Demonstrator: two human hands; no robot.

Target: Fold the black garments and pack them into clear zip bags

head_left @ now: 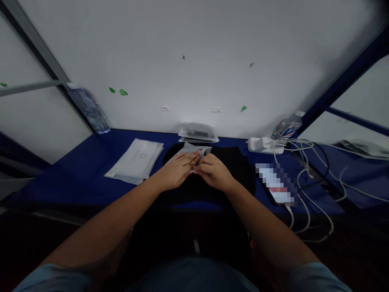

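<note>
A translucent plastic bag lies on a black cloth at the middle of the blue surface. My left hand rests flat over the bag, its fingers stretched out toward the right. Close beside it, my right hand has its fingers curled and pinched on the bag's right part, where something dark shows. What is inside the bag is mostly hidden by my hands.
Flat plastic bags lie at the left, more bags by the wall. A phone, a white power strip and tangled cables are at the right. Bottles stand at the left and right.
</note>
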